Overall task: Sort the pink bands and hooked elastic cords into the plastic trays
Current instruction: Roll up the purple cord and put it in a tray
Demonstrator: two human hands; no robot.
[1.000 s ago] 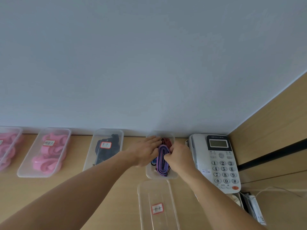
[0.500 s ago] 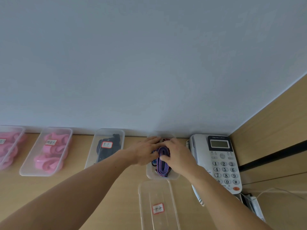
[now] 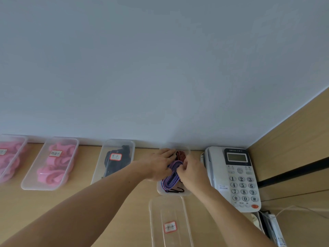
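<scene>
- Left grip (image 3: 160,164): it reaches into the cord tray (image 3: 174,194) from the left. The fingers are stretched toward the far end and the thumb is against the purple cord (image 3: 171,177). I cannot tell whether it grasps the cord or only rests on it.
- Right grip (image 3: 191,172): it is clenched on the purple cord, with curled fingers pinching the far loop of the bundle.
- Purple cord: a folded bundle lying lengthwise inside the cord tray, between my two grips. A dark hook (image 3: 179,189) shows at its near end.
- Red cord (image 3: 180,155): it lies in the same tray at the far end, just beyond the purple one and partly hidden by my fingers.
- Cord tray: it stands on the desk (image 3: 138,221) with its far end at the wall (image 3: 160,68), just left of the phone (image 3: 233,175).
- Near tray (image 3: 178,207): clear plastic, directly in front of the cord tray and nearly touching it. It carries a red-edged label (image 3: 170,227), and the writing is too small to read.
- Black tray (image 3: 101,168): to the left at the wall, labelled, holding dark items (image 3: 122,157) that I cannot identify.
- Pink tray (image 3: 30,182): further left, labelled, holding pink bands (image 3: 53,168) in a loose pile.
- Edge tray (image 3: 17,139): at the far left and cut off by the frame, also holding pink bands.
</scene>
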